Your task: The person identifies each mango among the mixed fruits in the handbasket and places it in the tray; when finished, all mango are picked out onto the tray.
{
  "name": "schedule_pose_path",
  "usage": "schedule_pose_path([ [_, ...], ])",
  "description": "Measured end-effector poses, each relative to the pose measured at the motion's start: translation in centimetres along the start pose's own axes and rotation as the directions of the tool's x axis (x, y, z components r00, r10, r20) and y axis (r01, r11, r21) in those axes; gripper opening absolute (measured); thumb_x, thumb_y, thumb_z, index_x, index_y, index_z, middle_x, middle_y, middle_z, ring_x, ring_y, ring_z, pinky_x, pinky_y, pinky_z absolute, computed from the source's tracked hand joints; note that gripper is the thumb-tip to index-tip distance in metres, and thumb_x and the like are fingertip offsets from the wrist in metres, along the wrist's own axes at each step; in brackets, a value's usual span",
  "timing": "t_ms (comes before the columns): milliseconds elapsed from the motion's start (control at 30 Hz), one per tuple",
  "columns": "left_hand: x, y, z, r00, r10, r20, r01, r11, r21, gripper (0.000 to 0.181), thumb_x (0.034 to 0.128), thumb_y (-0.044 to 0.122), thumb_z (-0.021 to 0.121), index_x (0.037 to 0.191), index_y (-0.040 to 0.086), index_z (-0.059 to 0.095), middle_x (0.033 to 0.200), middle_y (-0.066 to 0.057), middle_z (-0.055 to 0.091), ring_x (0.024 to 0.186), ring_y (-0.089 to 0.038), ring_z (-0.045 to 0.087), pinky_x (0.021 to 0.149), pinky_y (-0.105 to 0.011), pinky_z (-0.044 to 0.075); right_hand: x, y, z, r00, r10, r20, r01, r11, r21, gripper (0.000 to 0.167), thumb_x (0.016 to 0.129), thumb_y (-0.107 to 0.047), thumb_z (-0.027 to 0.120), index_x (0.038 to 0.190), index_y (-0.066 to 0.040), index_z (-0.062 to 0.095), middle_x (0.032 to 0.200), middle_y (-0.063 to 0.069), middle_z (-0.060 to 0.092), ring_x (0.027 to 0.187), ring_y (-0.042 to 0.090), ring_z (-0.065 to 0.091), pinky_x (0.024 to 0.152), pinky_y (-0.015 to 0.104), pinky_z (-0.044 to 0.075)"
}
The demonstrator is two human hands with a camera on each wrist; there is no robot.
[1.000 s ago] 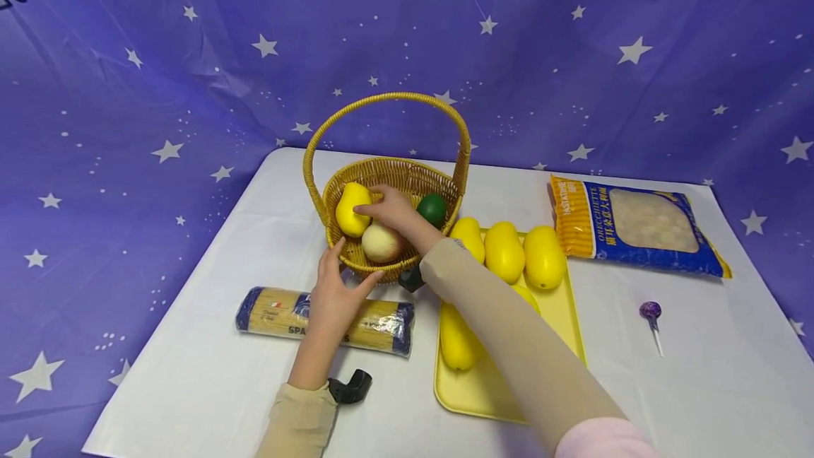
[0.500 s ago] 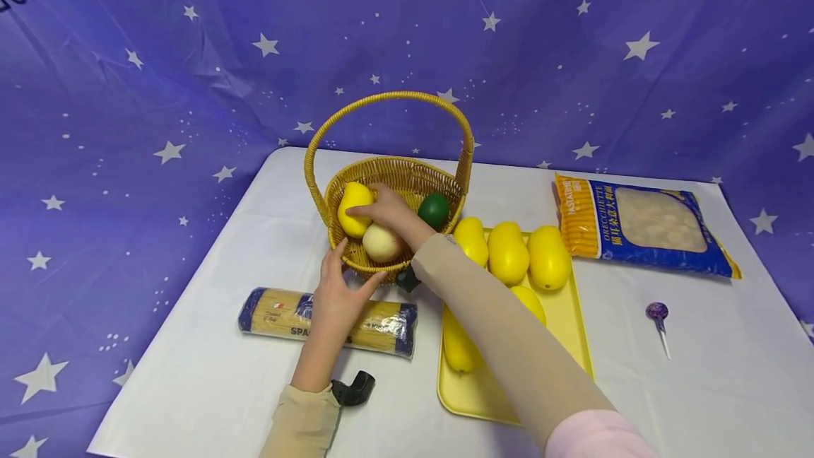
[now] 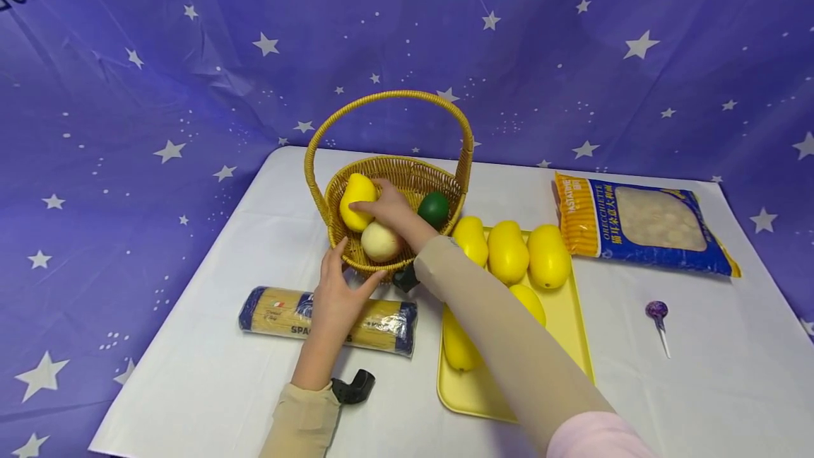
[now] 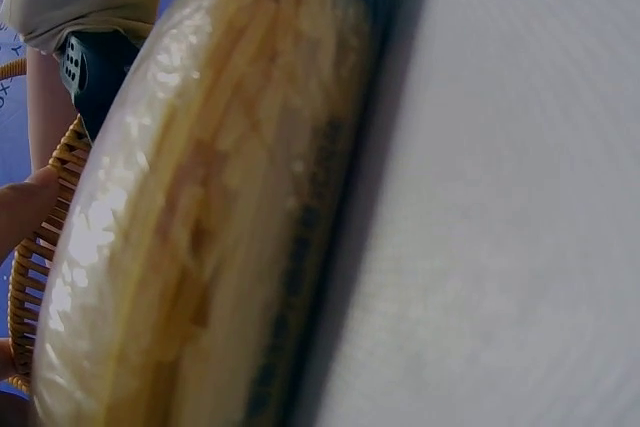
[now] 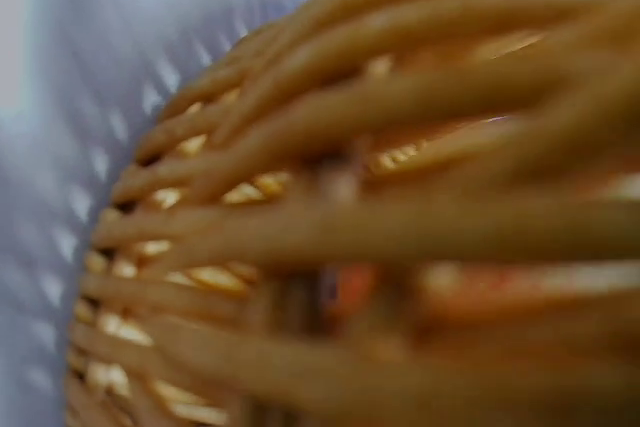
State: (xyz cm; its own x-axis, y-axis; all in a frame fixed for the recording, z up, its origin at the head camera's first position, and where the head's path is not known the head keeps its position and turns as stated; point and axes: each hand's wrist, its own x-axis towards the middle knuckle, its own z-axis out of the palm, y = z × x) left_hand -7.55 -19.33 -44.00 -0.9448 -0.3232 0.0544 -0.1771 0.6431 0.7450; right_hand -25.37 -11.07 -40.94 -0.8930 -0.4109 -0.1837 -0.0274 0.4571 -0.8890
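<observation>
A yellow mango lies at the left inside the wicker basket, tilted. My right hand reaches over the near rim and grips it, thumb on its front; the other fingers are mostly hidden behind. Beside the mango are a round cream-coloured fruit and a dark green one. My left hand touches the basket's near side, thumb and fingers spread apart. In the left wrist view its thumb is against the woven wall. The right wrist view shows mostly blurred wicker.
A spaghetti pack lies beneath my left hand. To the right, a yellow tray bears several yellow fruits, partly behind my right sleeve. Farther right are an orecchiette bag and a lollipop. The basket's tall handle arches overhead.
In my right hand, the mango has risen slightly and shifted a little to the right within the basket. My left hand has stayed at the near rim.
</observation>
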Motion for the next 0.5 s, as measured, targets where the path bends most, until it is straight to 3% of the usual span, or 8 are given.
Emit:
schedule_pose_path([
  [300, 0.0, 0.0, 0.0, 1.000, -0.004, 0.010, 0.004, 1.000, -0.011, 0.103, 0.0757, 0.073, 0.061, 0.154, 0.019, 0.023, 0.156, -0.019, 0.019, 0.124, -0.051, 0.042, 0.098, -0.065, 0.036, -0.6, 0.1, -2.0, 1.000, 0.019, 0.007, -0.020, 0.964, 0.263, 0.081, 0.084, -0.028, 0.077, 0.149, -0.012, 0.032, 0.130, 0.017, 0.052, 0.103, 0.028, 0.062, 0.076, 0.033, 0.057],
  [500, 0.0, 0.1, -0.1, 1.000, -0.010, 0.018, 0.010, 1.000, -0.011, 0.103, 0.0759, 0.072, 0.062, 0.154, 0.018, 0.022, 0.156, -0.019, 0.018, 0.125, -0.050, 0.040, 0.098, -0.065, 0.035, -2.2, -1.1, -4.3, 1.000, 0.009, 0.025, -0.017, 0.942, 0.336, 0.080, 0.084, -0.028, 0.076, 0.150, -0.016, 0.032, 0.127, 0.019, 0.054, 0.103, 0.030, 0.063, 0.087, 0.046, 0.053],
])
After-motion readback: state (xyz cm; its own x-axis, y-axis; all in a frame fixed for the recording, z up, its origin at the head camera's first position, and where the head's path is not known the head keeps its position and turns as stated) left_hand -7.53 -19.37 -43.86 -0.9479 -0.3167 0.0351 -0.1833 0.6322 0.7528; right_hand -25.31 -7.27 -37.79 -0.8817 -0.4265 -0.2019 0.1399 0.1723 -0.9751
